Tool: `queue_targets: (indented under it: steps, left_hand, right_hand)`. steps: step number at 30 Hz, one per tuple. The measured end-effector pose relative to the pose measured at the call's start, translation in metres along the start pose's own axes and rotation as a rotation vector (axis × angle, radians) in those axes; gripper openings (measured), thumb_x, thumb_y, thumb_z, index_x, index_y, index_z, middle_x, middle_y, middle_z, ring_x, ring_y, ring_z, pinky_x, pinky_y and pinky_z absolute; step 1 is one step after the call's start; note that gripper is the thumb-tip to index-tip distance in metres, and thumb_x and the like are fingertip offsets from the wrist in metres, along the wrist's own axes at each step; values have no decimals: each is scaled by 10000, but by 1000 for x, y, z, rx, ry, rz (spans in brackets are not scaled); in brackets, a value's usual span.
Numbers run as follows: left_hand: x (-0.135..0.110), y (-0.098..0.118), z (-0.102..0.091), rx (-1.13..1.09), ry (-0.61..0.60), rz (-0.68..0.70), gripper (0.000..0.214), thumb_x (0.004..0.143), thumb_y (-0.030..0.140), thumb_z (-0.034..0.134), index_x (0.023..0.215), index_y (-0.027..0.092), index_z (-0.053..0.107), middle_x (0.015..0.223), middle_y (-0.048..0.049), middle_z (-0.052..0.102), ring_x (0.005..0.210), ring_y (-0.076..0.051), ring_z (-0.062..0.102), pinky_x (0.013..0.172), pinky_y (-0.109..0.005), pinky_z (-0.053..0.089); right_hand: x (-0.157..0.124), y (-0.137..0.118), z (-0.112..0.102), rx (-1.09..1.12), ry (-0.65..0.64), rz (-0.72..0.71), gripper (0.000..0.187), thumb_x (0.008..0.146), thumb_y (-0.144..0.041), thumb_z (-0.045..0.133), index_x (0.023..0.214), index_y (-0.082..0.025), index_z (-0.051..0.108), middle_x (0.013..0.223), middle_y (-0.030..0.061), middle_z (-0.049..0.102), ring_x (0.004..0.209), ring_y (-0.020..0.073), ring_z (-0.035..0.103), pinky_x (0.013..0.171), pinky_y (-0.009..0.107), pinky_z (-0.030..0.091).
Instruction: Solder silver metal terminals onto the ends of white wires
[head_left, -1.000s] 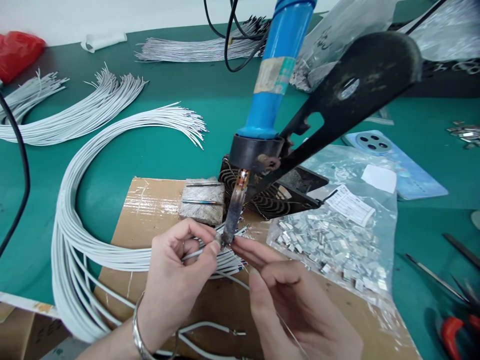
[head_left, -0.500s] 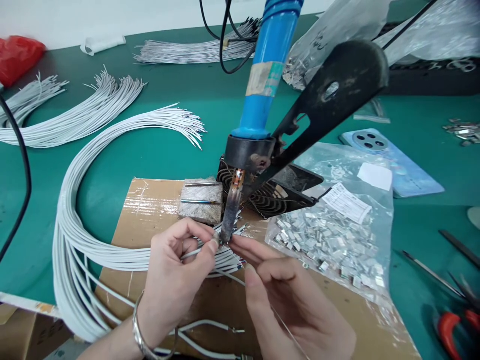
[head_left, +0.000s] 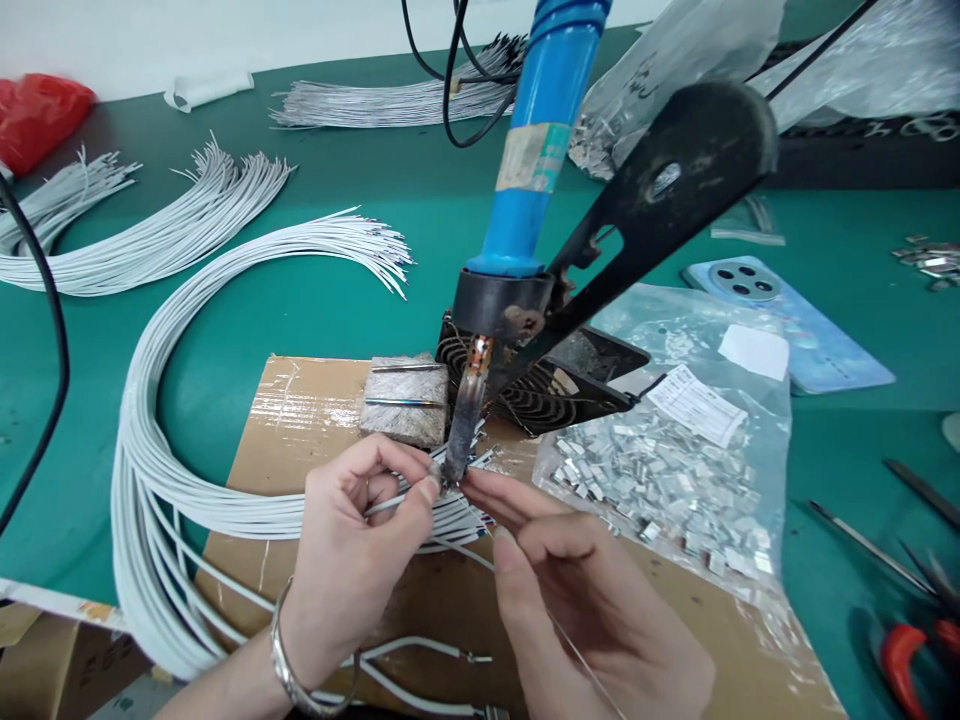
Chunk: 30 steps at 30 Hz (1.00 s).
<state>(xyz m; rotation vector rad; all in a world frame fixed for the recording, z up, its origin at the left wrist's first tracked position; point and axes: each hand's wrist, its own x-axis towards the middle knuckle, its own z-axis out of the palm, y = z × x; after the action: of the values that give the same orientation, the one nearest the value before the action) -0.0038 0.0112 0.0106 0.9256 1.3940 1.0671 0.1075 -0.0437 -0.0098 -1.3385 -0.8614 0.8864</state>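
My left hand (head_left: 364, 545) is closed, thumb and index finger pinching a white cable (head_left: 385, 504) close to its end. That end meets the tip of a blue-handled soldering iron (head_left: 517, 215), which points downward in a black stand (head_left: 660, 190). A small metal piece seems to be at the pinch, but fingers and tip mostly hide it. My right hand (head_left: 585, 600) is closed on a thin solder wire (head_left: 579, 655), its fingertips just right of the tip. Beneath the hands lie the ends of a white cable bundle (head_left: 146, 400).
Cardboard (head_left: 292, 410) covers the work area, with a wire-wrapped block (head_left: 405, 425) behind my left hand. To the right are a bag of metal connectors (head_left: 660, 490), a phone (head_left: 817, 340), a screwdriver (head_left: 862, 540) and red-handled scissors (head_left: 904, 660). More cable bundles (head_left: 187, 240) lie behind.
Almost nothing differs. The whole view has shifted very slightly, while both hands keep their grips at the iron's tip.
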Motion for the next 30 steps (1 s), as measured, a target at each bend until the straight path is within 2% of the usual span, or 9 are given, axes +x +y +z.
queue_targets:
  steps: [8, 11, 16, 25, 30]
  left_hand:
    - [0, -6, -3, 3, 2, 9, 121, 704, 114, 762, 646, 144, 661, 751, -2, 708, 499, -32, 464, 465, -122, 354]
    - [0, -6, -3, 15, -1, 3, 125, 698, 120, 769, 643, 140, 658, 742, 2, 697, 484, -26, 432, 454, -125, 334]
    - [0, -5, -4, 32, 2, 14, 120, 686, 112, 770, 640, 137, 662, 747, -2, 698, 501, -33, 470, 463, -118, 355]
    - [0, -3, -3, 51, 1, 7, 133, 692, 109, 761, 625, 142, 651, 662, 23, 644, 475, -31, 396, 455, -123, 333]
    - [-1, -7, -1, 42, 1, 7, 132, 714, 122, 762, 646, 141, 650, 741, 2, 679, 475, -25, 378, 448, -133, 299]
  right_hand:
    - [2, 3, -3, -52, -17, -32, 218, 921, -100, 642, 748, -228, 605, 1094, 39, 801, 1021, 149, 769, 838, 174, 596]
    - [2, 3, -5, -71, -36, -50, 233, 930, -101, 616, 740, -230, 577, 1108, 32, 797, 1026, 146, 766, 853, 188, 585]
    - [3, 3, -6, -100, -50, -52, 234, 932, -112, 603, 737, -236, 566, 1117, 5, 796, 1006, 131, 764, 884, 193, 564]
    - [4, 3, -7, -140, -63, -49, 225, 922, -122, 612, 732, -231, 559, 1095, 35, 802, 999, 164, 763, 847, 232, 569]
    - [3, 4, -7, -130, -56, -40, 226, 931, -115, 615, 740, -227, 570, 1088, 51, 802, 1019, 173, 760, 846, 237, 573]
